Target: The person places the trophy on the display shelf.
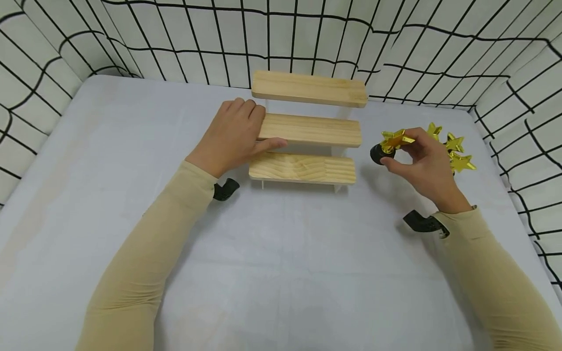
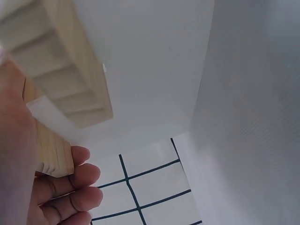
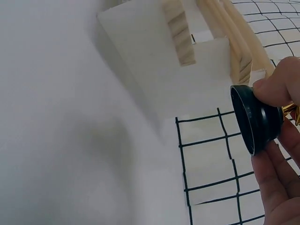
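Currently, the left hand (image 1: 237,131) grips the wooden shelf (image 1: 316,130) by its left end; right of the shelf, the right hand (image 1: 429,168) pinches a gold star trophy (image 1: 390,145).

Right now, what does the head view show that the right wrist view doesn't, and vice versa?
Only the head view shows the left hand gripping the middle shelf, and the gold stars beside the right hand.
Only the right wrist view shows the hollow underside of the star trophy.
Both show the right hand holding that trophy, wooden shelves and black grid lines.
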A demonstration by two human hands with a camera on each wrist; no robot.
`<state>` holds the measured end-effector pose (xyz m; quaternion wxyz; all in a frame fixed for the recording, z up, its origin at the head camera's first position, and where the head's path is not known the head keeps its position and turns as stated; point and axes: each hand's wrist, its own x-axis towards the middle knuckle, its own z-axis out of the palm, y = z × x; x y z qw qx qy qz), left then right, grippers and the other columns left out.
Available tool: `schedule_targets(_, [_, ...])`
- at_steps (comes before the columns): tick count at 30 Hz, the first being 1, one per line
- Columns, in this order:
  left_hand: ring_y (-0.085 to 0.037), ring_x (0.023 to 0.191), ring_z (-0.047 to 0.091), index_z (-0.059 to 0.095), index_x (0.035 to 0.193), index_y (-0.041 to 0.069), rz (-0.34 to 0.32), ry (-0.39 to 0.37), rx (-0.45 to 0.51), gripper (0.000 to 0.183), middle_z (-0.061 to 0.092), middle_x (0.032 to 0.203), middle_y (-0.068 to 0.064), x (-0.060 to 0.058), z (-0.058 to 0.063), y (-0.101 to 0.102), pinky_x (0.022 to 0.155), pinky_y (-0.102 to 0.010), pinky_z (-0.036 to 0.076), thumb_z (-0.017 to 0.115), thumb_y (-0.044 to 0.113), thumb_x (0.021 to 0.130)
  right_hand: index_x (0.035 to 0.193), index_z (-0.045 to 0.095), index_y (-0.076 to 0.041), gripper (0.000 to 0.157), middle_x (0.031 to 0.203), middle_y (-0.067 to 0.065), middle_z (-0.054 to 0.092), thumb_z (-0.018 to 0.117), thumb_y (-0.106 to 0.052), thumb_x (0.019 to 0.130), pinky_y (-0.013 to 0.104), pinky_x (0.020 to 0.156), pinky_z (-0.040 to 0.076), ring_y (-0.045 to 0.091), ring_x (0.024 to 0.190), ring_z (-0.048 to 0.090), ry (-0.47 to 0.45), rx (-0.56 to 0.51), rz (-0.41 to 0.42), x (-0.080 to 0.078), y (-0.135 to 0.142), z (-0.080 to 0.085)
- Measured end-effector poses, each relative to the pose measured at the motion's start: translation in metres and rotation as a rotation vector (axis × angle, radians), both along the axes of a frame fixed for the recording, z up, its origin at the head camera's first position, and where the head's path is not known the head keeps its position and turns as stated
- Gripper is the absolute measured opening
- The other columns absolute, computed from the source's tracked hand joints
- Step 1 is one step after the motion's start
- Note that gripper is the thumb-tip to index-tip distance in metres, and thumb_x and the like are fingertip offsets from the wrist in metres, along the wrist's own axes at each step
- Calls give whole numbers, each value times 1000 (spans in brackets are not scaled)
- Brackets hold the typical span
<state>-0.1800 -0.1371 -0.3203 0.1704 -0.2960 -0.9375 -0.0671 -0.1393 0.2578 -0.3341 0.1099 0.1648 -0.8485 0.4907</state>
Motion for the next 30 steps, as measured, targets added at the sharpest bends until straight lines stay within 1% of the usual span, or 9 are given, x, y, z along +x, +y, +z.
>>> schedule_targets(4, [-37,87,54,57,99,-3,-10,-7,11,105,63,93,-19,0,2,-4,84,-48,46,9,88,82,115,64,2,50,111,-11,67,81,21,71,11,100,51,4,100,68,22,-26,44,1,-7,11])
schedule_targets(9, [-36,85,53,56,98,-4,-27,-24,18,103,60,89,-18,-1,1,-3,83,-48,45,10,88,84,113,66,-1,49,113,-7,68,81,20,71,12,99,51,6,100,68,4,-64,67,5,-14,21])
schedule_targets(10, [-36,85,52,55,98,-4,-27,-30,15,100,60,89,-18,-2,1,-3,84,-48,45,14,87,85,113,66,-1,49,113,-7,68,81,20,71,12,99,51,7,100,68,-4,-83,73,7,-16,23])
schedule_targets(12, [-36,85,52,55,99,-4,-24,-35,5,91,60,89,-18,-2,0,-2,85,-48,46,30,84,89,113,67,-1,49,113,-7,69,81,20,71,12,98,52,7,100,68,-11,-123,90,9,-21,25])
schedule_targets(15, [-35,84,53,54,99,-3,-16,-38,0,76,60,89,-18,-1,-1,-1,85,-48,46,54,73,93,113,67,1,49,112,-4,69,81,21,71,13,98,53,10,100,68,-11,-199,134,12,-28,26])
schedule_targets(17, [-35,84,53,55,99,-2,-13,-39,3,69,61,90,-18,-1,-2,0,85,-48,46,63,66,93,113,68,0,48,111,-3,69,81,20,71,14,98,53,10,100,68,4,-230,155,12,-34,27])
schedule_targets(24, [-35,85,54,55,100,-2,-5,-51,5,68,61,91,-18,-1,-2,1,86,-48,46,61,66,94,113,69,-6,48,110,-1,67,82,18,73,16,98,54,13,101,68,6,-306,182,12,-52,28])
schedule_targets(26, [-35,85,54,55,100,-2,-6,-46,5,68,61,92,-18,-1,-2,1,86,-48,46,61,66,94,114,70,-7,48,110,-1,66,82,17,73,16,98,54,13,102,67,4,-299,182,12,-57,28])
schedule_targets(30, [-35,84,54,55,99,-2,-10,-27,8,70,61,90,-17,-1,-2,0,85,-47,46,58,68,95,114,69,-6,50,109,-2,67,79,21,73,17,97,54,13,102,67,1,-295,185,12,-70,28])
